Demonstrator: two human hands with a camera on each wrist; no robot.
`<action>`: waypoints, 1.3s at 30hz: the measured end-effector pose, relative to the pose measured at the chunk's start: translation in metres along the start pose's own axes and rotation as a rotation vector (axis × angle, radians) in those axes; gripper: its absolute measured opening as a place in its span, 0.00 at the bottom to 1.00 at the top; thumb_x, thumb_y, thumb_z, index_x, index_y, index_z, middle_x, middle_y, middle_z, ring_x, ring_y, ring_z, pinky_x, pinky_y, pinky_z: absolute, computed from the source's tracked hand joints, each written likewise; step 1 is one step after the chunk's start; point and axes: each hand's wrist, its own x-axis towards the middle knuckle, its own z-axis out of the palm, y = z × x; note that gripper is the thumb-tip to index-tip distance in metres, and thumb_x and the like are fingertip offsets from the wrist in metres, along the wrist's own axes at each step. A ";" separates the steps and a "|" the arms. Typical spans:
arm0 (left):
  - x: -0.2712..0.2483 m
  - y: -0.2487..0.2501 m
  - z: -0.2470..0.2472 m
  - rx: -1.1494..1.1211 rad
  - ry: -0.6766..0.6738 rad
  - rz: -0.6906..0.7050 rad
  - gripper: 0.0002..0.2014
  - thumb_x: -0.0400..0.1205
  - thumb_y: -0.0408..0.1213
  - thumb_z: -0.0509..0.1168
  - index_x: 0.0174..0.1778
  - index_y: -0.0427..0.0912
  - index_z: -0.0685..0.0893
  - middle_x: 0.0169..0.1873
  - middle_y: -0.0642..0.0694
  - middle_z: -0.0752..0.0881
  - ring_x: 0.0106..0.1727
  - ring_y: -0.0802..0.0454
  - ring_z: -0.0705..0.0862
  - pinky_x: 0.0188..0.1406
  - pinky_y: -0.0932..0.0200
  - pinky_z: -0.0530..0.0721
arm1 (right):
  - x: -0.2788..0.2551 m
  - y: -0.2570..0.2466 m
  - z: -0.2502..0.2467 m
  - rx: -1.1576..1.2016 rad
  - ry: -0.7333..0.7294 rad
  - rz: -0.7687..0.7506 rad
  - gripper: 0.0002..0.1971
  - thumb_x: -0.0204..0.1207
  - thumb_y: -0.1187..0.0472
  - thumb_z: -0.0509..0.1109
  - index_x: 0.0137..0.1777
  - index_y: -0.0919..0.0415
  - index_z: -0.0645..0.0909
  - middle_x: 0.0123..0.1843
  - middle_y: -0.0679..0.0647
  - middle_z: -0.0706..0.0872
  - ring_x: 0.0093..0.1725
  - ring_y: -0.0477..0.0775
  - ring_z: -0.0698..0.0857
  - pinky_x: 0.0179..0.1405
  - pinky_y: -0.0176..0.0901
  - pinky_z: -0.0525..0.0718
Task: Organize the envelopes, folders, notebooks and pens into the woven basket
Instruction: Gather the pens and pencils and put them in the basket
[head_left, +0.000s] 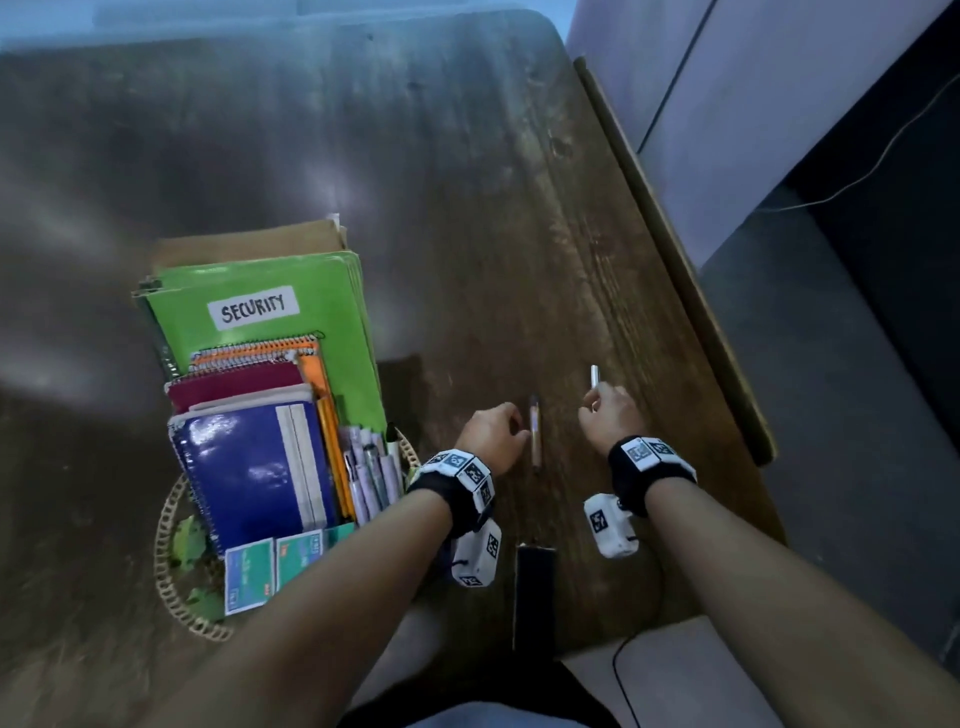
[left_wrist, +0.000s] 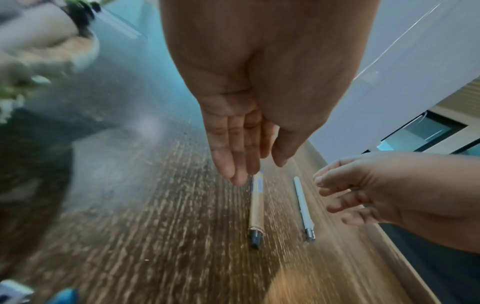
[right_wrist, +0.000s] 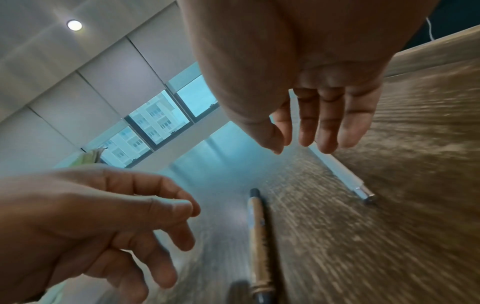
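The basket (head_left: 167, 561) by the table's (head_left: 467, 208) near edge is packed; two pens remain, brown (head_left: 535, 436) and white (head_left: 594, 375), beneath my left hand (head_left: 491, 432) and right hand (head_left: 610, 413), both empty, fingers loose.

My dark wooden desk (head_left: 467, 208) carries the woven basket (head_left: 169, 561) at eight o'clock, a tan pen (head_left: 535, 436) and a white pen (head_left: 594, 375) at four.

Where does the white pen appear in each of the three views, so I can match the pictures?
Head: the white pen lies right of centre, mostly hidden by the right hand.
Left wrist: lower right, beside the right hand's fingers.
Right wrist: right side, under the fingertips.
Shared landmark: the brown pen lying on the table alongside it.
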 end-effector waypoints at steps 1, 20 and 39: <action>0.007 0.003 0.005 0.015 -0.005 -0.004 0.08 0.83 0.46 0.67 0.53 0.47 0.84 0.49 0.46 0.89 0.47 0.48 0.86 0.48 0.53 0.86 | 0.004 0.004 0.000 -0.015 -0.010 0.015 0.06 0.78 0.61 0.69 0.53 0.58 0.81 0.62 0.59 0.79 0.58 0.61 0.83 0.57 0.45 0.77; 0.062 0.038 0.033 0.238 -0.127 -0.085 0.15 0.82 0.32 0.66 0.63 0.37 0.73 0.56 0.37 0.83 0.55 0.39 0.84 0.49 0.49 0.83 | 0.030 0.033 0.015 -0.089 -0.193 0.076 0.07 0.81 0.65 0.64 0.54 0.53 0.76 0.59 0.56 0.75 0.49 0.56 0.82 0.53 0.53 0.84; -0.038 -0.050 -0.115 -0.142 0.155 0.116 0.24 0.78 0.32 0.71 0.68 0.54 0.76 0.41 0.52 0.88 0.41 0.53 0.88 0.43 0.59 0.88 | -0.068 -0.132 0.050 0.425 -0.307 -0.320 0.04 0.79 0.55 0.69 0.50 0.51 0.79 0.45 0.49 0.88 0.46 0.50 0.87 0.48 0.52 0.86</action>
